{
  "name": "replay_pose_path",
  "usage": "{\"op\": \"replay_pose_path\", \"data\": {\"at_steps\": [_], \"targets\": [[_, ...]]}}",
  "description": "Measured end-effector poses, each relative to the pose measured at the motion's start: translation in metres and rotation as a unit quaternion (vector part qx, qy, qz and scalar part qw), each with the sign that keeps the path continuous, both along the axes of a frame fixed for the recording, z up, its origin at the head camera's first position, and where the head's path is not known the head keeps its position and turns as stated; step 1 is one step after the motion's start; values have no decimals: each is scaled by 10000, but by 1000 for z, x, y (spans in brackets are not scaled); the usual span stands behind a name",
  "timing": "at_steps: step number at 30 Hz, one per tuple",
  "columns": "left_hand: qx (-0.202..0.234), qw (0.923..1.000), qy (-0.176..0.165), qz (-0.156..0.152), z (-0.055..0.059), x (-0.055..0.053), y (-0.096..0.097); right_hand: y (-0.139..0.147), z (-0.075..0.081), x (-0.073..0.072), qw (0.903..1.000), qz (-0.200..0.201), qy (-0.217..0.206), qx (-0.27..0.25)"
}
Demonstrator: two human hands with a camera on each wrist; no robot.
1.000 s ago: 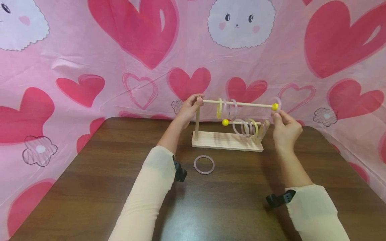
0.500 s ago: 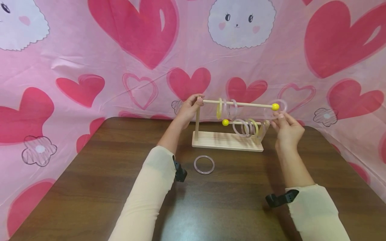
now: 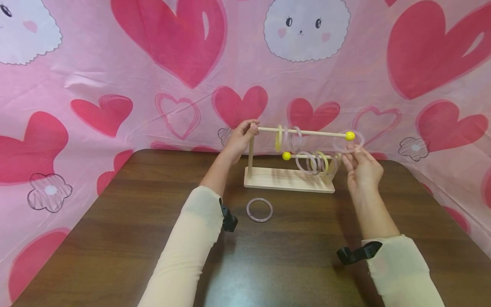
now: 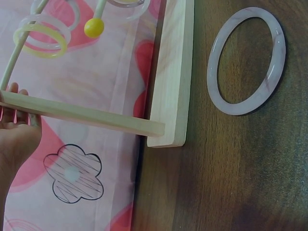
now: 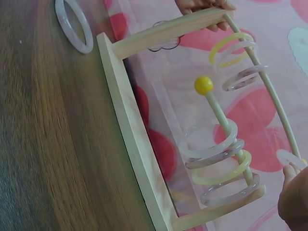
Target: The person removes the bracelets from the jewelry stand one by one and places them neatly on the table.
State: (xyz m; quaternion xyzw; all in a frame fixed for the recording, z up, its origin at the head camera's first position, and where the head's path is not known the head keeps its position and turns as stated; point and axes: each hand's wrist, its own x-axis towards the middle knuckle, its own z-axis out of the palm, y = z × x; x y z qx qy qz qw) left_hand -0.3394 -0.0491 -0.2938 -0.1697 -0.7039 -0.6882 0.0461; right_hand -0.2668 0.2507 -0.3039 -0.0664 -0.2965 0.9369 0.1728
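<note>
A wooden bangle stand (image 3: 287, 180) has two rods, each tipped with a yellow ball. My left hand (image 3: 238, 140) grips the top of its taller post, at the fixed end of the upper rod (image 3: 324, 133). Between thumb and fingers, my right hand (image 3: 363, 168) pinches a translucent pale pink bangle (image 5: 288, 157) at that rod's yellow ball (image 3: 350, 136); the bangle overlaps the ball in the head view. Further along the upper rod hang a yellow bangle (image 3: 278, 140) and pale pinkish ones. Several pale and yellow bangles hang on the lower rod (image 5: 219, 111).
One loose pale lilac bangle (image 4: 215, 67) lies flat on the dark wooden table (image 3: 153, 238), in front of the stand base. Behind the table hangs a pink cloth (image 3: 184, 115) printed with hearts. The lower rod's yellow ball (image 3: 286, 156) points left.
My right hand has turned, and the bangle it pinches now shows wider, shifted slightly left around the rod's ball end. My left hand stays on the post.
</note>
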Motion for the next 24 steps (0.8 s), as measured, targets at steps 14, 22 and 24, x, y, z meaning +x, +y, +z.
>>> {"op": "replay_pose_path", "data": {"at_steps": [14,22,24], "targets": [[16,10000,-73,34,2,3,0,0,-3,5,9966,593,-253,-516],[-26,10000,-93,14,3,4,0,0,-6,5,9941,882,-109,-621],[-22,9999,-101,-3,3,3,0,0,-6,6,9928,990,-92,-673]]}}
